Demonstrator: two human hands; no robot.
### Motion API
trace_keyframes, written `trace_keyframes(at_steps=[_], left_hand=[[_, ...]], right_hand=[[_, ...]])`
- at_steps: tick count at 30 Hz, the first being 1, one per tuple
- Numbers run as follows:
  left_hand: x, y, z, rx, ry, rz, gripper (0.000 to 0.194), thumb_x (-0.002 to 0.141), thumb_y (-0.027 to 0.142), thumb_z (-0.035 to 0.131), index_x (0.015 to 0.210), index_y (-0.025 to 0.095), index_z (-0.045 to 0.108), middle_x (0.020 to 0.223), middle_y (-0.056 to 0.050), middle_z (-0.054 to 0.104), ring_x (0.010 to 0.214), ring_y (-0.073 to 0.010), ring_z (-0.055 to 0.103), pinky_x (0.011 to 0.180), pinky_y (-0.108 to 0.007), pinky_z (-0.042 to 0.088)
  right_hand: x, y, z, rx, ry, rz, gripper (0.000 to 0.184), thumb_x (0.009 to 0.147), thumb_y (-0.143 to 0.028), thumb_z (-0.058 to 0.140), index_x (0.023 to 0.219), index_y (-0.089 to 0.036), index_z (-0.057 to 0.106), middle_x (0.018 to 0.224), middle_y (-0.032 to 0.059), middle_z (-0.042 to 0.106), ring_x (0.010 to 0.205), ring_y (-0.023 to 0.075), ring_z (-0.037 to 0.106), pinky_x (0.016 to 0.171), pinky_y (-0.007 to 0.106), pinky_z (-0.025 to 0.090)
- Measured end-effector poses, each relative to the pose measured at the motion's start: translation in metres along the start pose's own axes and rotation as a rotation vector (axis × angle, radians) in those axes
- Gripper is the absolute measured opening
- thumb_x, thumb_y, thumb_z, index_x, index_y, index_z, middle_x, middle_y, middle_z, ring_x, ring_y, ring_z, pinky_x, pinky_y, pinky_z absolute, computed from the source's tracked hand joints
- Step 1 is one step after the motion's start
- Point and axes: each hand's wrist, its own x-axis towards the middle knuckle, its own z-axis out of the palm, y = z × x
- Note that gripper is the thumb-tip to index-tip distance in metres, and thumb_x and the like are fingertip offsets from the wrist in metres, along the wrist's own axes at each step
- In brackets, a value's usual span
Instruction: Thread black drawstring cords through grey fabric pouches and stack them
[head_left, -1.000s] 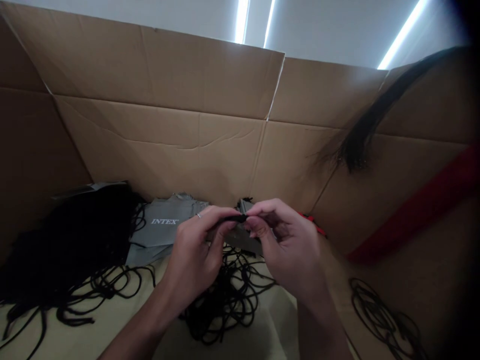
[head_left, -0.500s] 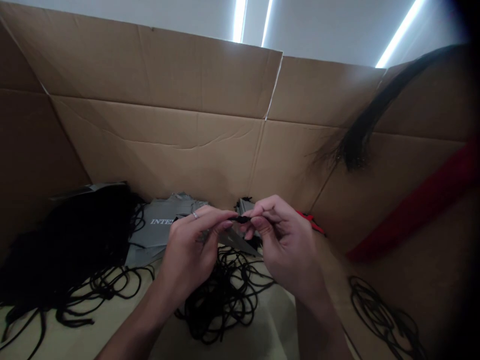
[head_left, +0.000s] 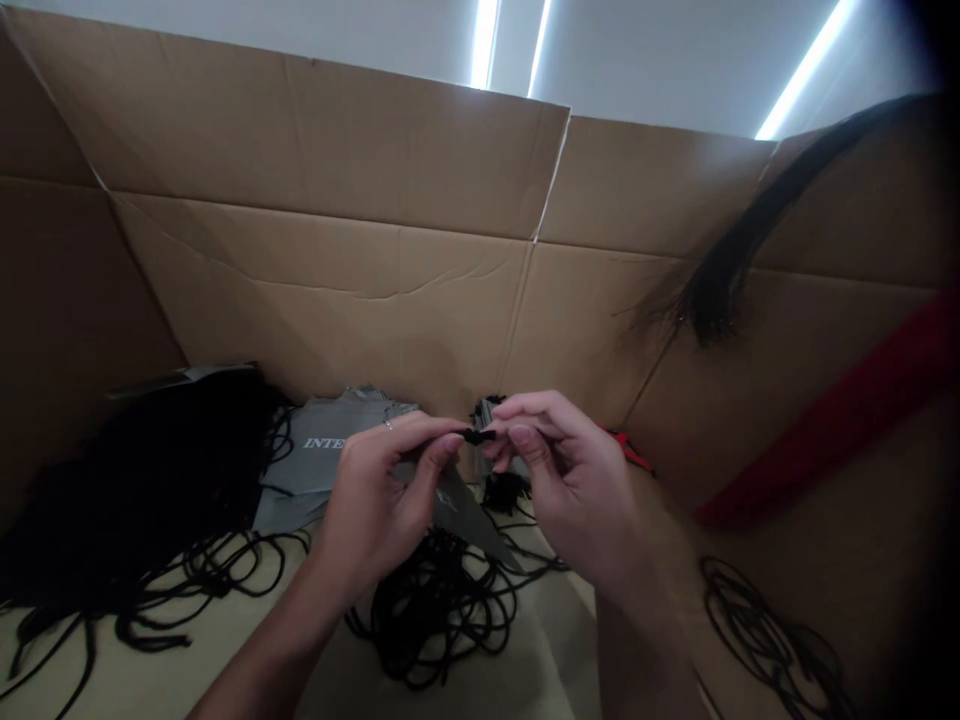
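My left hand [head_left: 386, 495], with a ring on one finger, pinches a short knotted piece of black cord [head_left: 478, 436] between thumb and forefinger. At the other end of the knot are the closed fingertips of my right hand [head_left: 581, 490]. Below my left fingers a grey printed card [head_left: 476, 525] hangs at a tilt, partly hidden by the hand. Under both hands lies a tangle of loose black cords [head_left: 442, 610]. Behind my left hand sits a stack of grey cards [head_left: 319, 470] with white lettering that starts "INTE".
A large black heap [head_left: 150, 470] with trailing cords fills the left. Behind my right hand are a bundle of grey cards [head_left: 487, 408] and a red object [head_left: 636, 452]. A cord coil [head_left: 772, 630] lies at right. Cardboard walls [head_left: 337, 260] rise behind; dark hair [head_left: 716, 295] hangs at upper right.
The right thumb has shifted slightly away from the knot, to the right. The grey card under my left hand has swung lower and shows more of its face.
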Motion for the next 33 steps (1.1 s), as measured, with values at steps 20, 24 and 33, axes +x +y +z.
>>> trace_keyframes(at_steps=[20,24,33], left_hand=[[-0.002,0.005,0.003,0.037,-0.014,0.166,0.012,0.095,0.015,0.072,0.106,0.019,0.074,0.092,-0.003,0.079,0.078,-0.0136,0.072,0.072,-0.024,0.055],[-0.004,0.006,0.003,0.081,-0.003,0.220,0.015,0.093,0.010,0.070,0.105,0.017,0.072,0.091,-0.003,0.076,0.077,-0.0123,0.070,0.073,-0.022,0.055],[-0.005,0.009,0.004,0.077,0.017,0.188,0.015,0.088,0.009,0.070,0.101,0.016,0.075,0.087,-0.001,0.078,0.071,-0.0100,0.070,0.068,-0.019,0.055]], right_hand=[[-0.001,-0.003,0.011,-0.207,0.077,-0.122,0.014,0.102,-0.020,0.060,0.089,-0.023,0.066,0.079,-0.0022,0.071,0.073,0.0127,0.069,0.071,0.026,0.052],[-0.001,-0.004,0.012,-0.209,0.073,-0.164,0.017,0.102,-0.018,0.058,0.086,-0.023,0.063,0.080,-0.0025,0.070,0.074,0.0120,0.067,0.071,0.024,0.051],[-0.001,-0.004,0.014,-0.199,0.097,-0.219,0.019,0.093,-0.005,0.056,0.085,-0.022,0.060,0.076,-0.0054,0.064,0.071,0.0090,0.062,0.069,0.021,0.048]])
